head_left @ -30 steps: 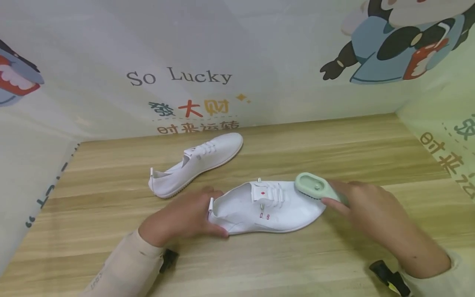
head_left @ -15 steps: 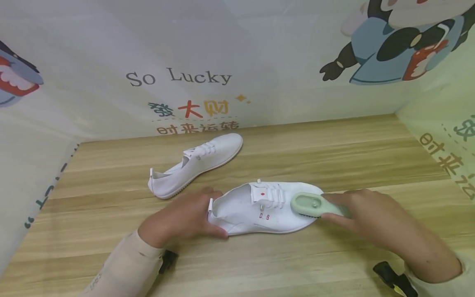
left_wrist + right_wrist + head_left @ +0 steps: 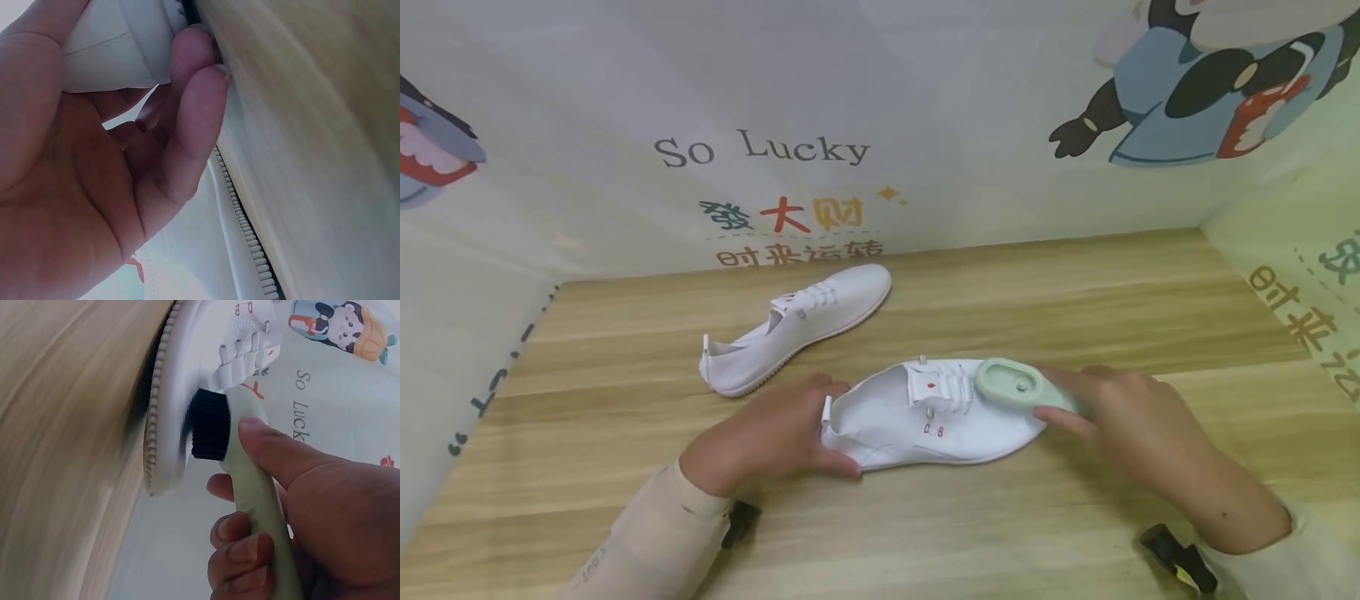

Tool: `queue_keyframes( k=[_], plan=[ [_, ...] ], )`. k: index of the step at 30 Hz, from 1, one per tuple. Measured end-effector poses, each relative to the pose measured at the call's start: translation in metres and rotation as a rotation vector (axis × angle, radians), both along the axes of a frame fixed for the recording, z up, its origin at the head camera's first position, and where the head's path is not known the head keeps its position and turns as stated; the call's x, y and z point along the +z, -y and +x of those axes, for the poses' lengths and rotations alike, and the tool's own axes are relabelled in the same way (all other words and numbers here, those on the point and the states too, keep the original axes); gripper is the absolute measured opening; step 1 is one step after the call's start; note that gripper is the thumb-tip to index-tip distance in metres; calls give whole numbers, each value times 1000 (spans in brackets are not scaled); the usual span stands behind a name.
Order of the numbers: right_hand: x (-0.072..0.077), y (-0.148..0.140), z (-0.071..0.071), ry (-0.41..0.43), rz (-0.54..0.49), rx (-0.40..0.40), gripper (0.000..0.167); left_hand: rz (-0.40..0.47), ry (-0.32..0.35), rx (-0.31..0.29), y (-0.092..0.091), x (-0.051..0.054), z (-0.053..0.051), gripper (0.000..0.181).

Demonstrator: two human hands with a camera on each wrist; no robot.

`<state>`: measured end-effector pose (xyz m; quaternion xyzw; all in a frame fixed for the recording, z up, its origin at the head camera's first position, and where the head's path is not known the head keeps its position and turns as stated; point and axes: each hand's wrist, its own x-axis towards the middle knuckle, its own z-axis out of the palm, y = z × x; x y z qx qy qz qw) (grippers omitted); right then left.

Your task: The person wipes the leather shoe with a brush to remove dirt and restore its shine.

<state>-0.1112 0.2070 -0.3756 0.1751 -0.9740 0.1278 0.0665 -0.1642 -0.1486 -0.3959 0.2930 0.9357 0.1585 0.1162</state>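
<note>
A white lace-up shoe (image 3: 880, 425) lies on the wooden surface, toe to the right. My left hand (image 3: 767, 437) grips its heel, thumb on the near side; in the left wrist view the fingers (image 3: 200, 119) curl round the heel. My right hand (image 3: 1138, 433) holds a pale green brush (image 3: 1011, 383) by its handle. The dark bristles (image 3: 210, 425) rest on the toe part beside the laces, as the right wrist view shows. Thumb and fingers wrap the handle (image 3: 262, 506).
A second white shoe (image 3: 827, 312) lies behind and to the left, toe toward the back right. Printed white sheeting (image 3: 962, 125) stands behind the wooden surface (image 3: 1075, 300) and at both sides. A black strap piece (image 3: 1176, 557) hangs at the right wrist.
The brush moved from the far side of the toe toward the near side, then back away and left, closer to the laces. The left hand still grips the heel, and the second shoe stays put.
</note>
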Motion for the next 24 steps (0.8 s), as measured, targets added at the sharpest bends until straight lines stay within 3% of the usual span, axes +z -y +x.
queue_keyframes(
  k=[8,13,19,24],
  plan=[
    [6,-9,-5,50,2,-90,47,2,2,-5,0,3,-1,66],
    [14,-16,-4,95,26,-95,51,3,9,8,0,4,-1,68],
    [16,-19,1,187,31,-40,50,3,18,-1,0,2,-1,69],
    [14,-15,3,184,7,38,47,1,14,-1,0,1,-1,70]
  ],
)
